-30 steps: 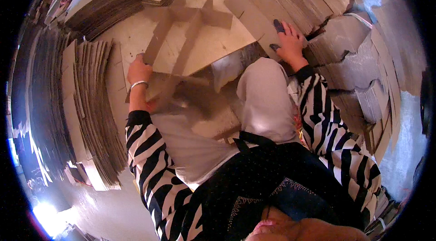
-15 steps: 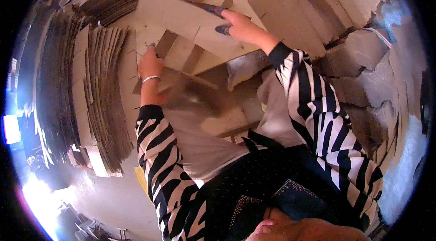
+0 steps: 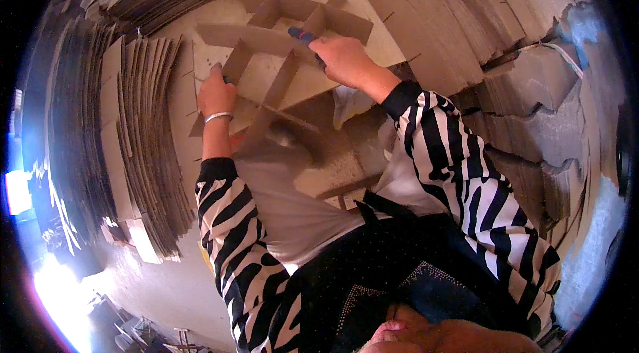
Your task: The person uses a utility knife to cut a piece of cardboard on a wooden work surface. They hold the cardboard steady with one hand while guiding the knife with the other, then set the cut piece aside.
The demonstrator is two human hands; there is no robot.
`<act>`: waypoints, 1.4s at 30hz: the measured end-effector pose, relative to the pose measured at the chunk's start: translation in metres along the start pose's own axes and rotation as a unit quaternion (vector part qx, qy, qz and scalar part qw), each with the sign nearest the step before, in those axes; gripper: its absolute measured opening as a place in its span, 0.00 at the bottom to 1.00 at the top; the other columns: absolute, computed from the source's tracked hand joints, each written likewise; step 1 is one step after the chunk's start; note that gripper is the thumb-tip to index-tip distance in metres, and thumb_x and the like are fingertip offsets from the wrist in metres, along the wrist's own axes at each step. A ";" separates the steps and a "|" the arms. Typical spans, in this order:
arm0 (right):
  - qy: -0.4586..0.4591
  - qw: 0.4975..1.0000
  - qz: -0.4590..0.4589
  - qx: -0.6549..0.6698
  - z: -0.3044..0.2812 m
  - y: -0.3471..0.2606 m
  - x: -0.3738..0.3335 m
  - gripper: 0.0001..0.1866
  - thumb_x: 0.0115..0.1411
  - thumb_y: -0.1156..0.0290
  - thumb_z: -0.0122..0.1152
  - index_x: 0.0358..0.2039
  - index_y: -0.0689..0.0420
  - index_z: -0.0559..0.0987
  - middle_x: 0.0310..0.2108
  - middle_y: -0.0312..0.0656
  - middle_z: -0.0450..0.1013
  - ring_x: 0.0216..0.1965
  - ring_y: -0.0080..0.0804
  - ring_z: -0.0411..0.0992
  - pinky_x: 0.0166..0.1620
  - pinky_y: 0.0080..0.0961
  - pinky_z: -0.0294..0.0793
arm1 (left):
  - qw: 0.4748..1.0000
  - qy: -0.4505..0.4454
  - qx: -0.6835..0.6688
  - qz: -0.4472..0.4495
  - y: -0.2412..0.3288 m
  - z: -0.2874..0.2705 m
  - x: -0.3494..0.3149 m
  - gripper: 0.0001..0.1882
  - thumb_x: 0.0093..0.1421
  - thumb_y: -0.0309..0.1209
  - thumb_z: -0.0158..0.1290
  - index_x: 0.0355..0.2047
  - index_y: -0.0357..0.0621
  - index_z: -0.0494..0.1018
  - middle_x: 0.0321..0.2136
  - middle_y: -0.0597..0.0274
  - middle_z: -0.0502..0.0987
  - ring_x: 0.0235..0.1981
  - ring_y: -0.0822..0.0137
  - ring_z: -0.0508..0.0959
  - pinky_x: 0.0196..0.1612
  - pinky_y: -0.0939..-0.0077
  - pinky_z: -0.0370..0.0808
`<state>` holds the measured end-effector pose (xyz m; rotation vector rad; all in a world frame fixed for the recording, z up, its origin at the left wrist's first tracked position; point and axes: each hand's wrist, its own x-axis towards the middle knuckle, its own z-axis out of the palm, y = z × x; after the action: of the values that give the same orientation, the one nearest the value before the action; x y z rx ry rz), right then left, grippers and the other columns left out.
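Flanking cardboard divider grid (image 3: 279, 53): cardboard stacks (image 3: 140, 147)

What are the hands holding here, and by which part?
Both hands hold an interlocked cardboard divider grid. The left hand grips a strip at its left edge; the right hand grips the top edge of a strip nearer the right side.

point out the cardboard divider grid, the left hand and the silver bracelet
cardboard divider grid (image 3: 266, 39): head view, on its long front strip
left hand (image 3: 216, 95): head view, back of the hand
silver bracelet (image 3: 217, 116): head view, band across the wrist
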<state>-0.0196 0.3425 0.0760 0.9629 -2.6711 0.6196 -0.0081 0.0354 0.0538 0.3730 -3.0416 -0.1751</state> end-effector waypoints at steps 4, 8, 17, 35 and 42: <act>-0.090 0.995 0.048 -0.018 0.001 0.003 -0.010 0.16 0.47 0.79 0.55 0.39 0.55 0.72 0.28 0.49 0.73 0.33 0.53 0.72 0.32 0.47 0.70 | 1.000 -0.009 -0.005 -0.021 0.016 -0.008 -0.006 0.24 0.52 0.30 0.48 0.52 0.53 0.71 0.36 0.47 0.79 0.39 0.47 0.79 0.41 0.51 0.74; -0.116 0.992 0.051 -0.006 0.015 0.006 -0.014 0.15 0.50 0.77 0.55 0.40 0.55 0.72 0.28 0.50 0.74 0.33 0.54 0.73 0.32 0.47 0.70 | 1.000 -0.021 0.006 0.003 0.022 -0.010 -0.005 0.24 0.53 0.31 0.49 0.52 0.52 0.70 0.35 0.47 0.79 0.39 0.45 0.78 0.40 0.51 0.74; -0.135 0.966 0.138 0.173 -0.020 0.027 -0.010 0.17 0.63 0.60 0.51 0.46 0.58 0.69 0.38 0.47 0.75 0.40 0.44 0.74 0.39 0.39 0.70 | 0.993 -0.073 -0.028 0.094 -0.064 -0.016 -0.011 0.21 0.56 0.36 0.48 0.49 0.41 0.69 0.45 0.40 0.74 0.46 0.42 0.74 0.46 0.53 0.71; -0.020 0.897 0.302 -0.321 -0.093 0.092 -0.160 0.26 0.49 0.68 0.67 0.48 0.59 0.73 0.57 0.49 0.66 0.57 0.49 0.64 0.56 0.43 0.64 | 0.839 -0.061 -0.527 0.119 0.016 -0.069 -0.083 0.35 0.54 0.21 0.51 0.63 0.30 0.53 0.63 0.48 0.60 0.65 0.58 0.58 0.65 0.68 0.54; 0.096 0.938 0.281 -0.179 -0.073 0.147 -0.184 0.21 0.52 0.67 0.62 0.45 0.64 0.73 0.47 0.54 0.71 0.48 0.55 0.69 0.49 0.41 0.68 | 0.912 0.386 0.070 0.122 -0.091 -0.240 -0.100 0.28 0.51 0.18 0.49 0.54 0.43 0.67 0.44 0.52 0.72 0.43 0.51 0.74 0.43 0.60 0.74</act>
<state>0.0288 0.5797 0.0300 0.0293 -2.7297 0.2805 0.1308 -0.0527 0.2745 0.0356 -2.2819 0.1728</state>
